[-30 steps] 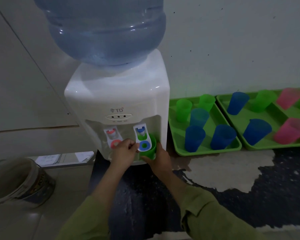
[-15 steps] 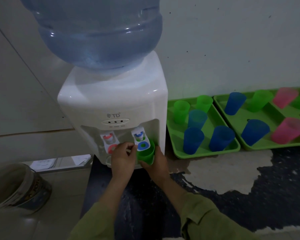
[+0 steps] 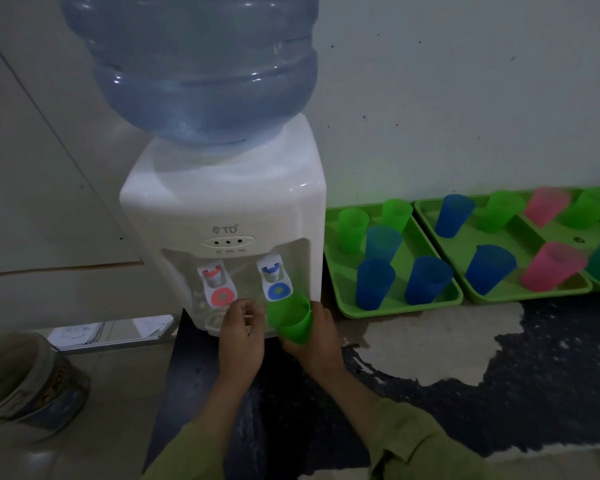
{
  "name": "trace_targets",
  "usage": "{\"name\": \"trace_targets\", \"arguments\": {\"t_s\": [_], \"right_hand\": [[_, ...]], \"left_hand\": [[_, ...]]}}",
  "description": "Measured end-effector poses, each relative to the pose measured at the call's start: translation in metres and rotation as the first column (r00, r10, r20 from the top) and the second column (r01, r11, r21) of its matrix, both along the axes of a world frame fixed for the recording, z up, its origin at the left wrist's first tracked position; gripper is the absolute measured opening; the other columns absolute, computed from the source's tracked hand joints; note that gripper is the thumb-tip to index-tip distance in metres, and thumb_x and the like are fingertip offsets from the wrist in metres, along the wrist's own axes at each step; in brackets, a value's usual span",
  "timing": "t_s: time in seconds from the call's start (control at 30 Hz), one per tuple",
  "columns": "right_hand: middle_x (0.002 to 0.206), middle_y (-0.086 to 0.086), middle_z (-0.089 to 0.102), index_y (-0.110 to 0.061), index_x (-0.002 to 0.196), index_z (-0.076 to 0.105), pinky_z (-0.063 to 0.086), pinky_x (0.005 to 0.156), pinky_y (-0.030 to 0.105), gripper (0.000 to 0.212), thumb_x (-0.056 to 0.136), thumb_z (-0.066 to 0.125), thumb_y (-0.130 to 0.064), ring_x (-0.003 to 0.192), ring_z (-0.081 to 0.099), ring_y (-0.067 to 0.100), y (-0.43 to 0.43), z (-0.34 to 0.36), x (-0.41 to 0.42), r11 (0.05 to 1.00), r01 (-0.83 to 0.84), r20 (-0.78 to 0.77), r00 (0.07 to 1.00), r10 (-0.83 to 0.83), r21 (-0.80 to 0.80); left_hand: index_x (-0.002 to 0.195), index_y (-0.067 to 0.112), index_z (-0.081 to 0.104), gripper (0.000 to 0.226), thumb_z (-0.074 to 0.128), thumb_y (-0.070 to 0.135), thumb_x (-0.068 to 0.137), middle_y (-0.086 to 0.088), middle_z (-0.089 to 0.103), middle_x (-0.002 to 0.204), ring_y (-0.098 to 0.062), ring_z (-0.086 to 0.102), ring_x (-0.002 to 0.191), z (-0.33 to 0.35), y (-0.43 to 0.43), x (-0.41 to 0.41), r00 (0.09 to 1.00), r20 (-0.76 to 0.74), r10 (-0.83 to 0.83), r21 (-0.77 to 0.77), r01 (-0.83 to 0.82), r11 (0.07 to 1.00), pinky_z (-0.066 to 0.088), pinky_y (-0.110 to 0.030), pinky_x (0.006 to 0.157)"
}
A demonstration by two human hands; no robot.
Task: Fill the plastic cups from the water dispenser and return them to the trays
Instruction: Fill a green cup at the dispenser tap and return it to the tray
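A white water dispenser (image 3: pixel 222 202) with a big blue bottle (image 3: pixel 201 64) stands on the floor against the wall. It has a red tap (image 3: pixel 219 287) and a blue tap (image 3: pixel 276 280). My right hand (image 3: pixel 317 341) grips a green plastic cup (image 3: pixel 290 318) just below and in front of the blue tap. My left hand (image 3: pixel 241 332) is beside the cup, off the tap, fingers loosely curled and holding nothing. Two green trays (image 3: pixel 329 265) (image 3: pixel 430 216) to the right hold several blue, green and pink cups.
A dirty bucket (image 3: pixel 21 382) stands at the lower left. Papers (image 3: pixel 111 330) lie on a low ledge left of the dispenser. The floor in front of the trays is patchy, dark and pale. Another tray edge shows at the far right.
My left hand has let go of the blue tap lever and dropped lower. My right hand has drawn the green cup down and out from under the tap.
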State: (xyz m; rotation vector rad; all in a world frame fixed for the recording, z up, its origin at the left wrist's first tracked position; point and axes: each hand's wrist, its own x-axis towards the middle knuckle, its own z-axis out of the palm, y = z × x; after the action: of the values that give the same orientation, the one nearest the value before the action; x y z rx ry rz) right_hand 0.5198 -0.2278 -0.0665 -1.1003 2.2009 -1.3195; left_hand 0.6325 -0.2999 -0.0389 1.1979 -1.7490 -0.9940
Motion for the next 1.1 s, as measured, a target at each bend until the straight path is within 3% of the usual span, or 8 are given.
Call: {"name": "trace_targets", "arguments": {"t_s": [0.17, 0.4, 0.8, 0.97, 1.1], "right_hand": [[0.106, -0.001, 0.049, -0.017, 0.111, 0.047, 0.038, 0.072, 0.019, 0.064, 0.059, 0.081, -0.028, 0.089, 0.051, 0.01, 0.021, -0.008, -0.014, 0.998, -0.004, 0.043, 0.999, 0.001, 0.061], [0.097, -0.002, 0.057, -0.02, 0.106, 0.049, 0.051, 0.073, 0.034, 0.064, 0.054, 0.071, -0.048, 0.09, 0.058, 0.016, 0.044, 0.003, -0.051, 0.995, 0.077, 0.056, 0.996, -0.073, -0.069], [0.101, 0.001, 0.06, -0.017, 0.11, 0.05, 0.053, 0.08, 0.037, 0.06, 0.063, 0.08, -0.038, 0.093, 0.059, 0.014, 0.078, 0.081, -0.205, 0.938, 0.162, -0.045, 0.982, -0.184, -0.307], [0.101, 0.002, 0.06, -0.015, 0.108, 0.05, 0.051, 0.078, 0.033, 0.057, 0.065, 0.083, -0.031, 0.092, 0.06, 0.018, 0.09, 0.106, -0.3, 0.946, 0.172, -0.071, 0.978, -0.199, -0.273], [0.104, 0.008, 0.063, -0.011, 0.111, 0.05, 0.047, 0.078, 0.028, 0.061, 0.063, 0.084, -0.03, 0.091, 0.059, 0.02, 0.093, 0.109, -0.372, 0.963, 0.185, -0.096, 0.974, -0.206, -0.195]], "left_hand": [[0.104, 0.013, 0.056, 0.012, 0.052, 0.018, 0.093, -0.001, 0.06, 0.097, -0.014, 0.058, 0.086, -0.007, 0.014, -0.003, 1.0, 0.013, -0.01, 0.046, 0.01, 0.999, 0.041, -0.017, 0.068], [0.098, 0.015, 0.057, 0.009, 0.052, 0.02, 0.094, 0.0, 0.062, 0.096, -0.013, 0.059, 0.086, -0.014, 0.033, -0.034, 0.997, 0.039, -0.071, 0.007, 0.071, 0.997, 0.042, -0.025, 0.075], [0.103, 0.016, 0.057, 0.012, 0.051, 0.021, 0.094, 0.003, 0.06, 0.098, -0.01, 0.056, 0.089, 0.021, 0.075, -0.174, 0.986, 0.023, -0.162, -0.138, 0.164, 0.977, 0.042, -0.024, 0.075], [0.101, 0.013, 0.058, 0.011, 0.055, 0.018, 0.092, -0.001, 0.063, 0.097, -0.013, 0.059, 0.088, 0.035, 0.084, -0.268, 0.983, -0.009, -0.182, -0.166, 0.178, 0.97, 0.046, -0.027, 0.076], [0.104, 0.011, 0.057, 0.014, 0.055, 0.015, 0.091, -0.003, 0.06, 0.099, -0.011, 0.057, 0.088, 0.042, 0.085, -0.33, 0.973, 0.048, -0.228, -0.185, 0.233, 0.955, 0.05, -0.03, 0.08]]}}
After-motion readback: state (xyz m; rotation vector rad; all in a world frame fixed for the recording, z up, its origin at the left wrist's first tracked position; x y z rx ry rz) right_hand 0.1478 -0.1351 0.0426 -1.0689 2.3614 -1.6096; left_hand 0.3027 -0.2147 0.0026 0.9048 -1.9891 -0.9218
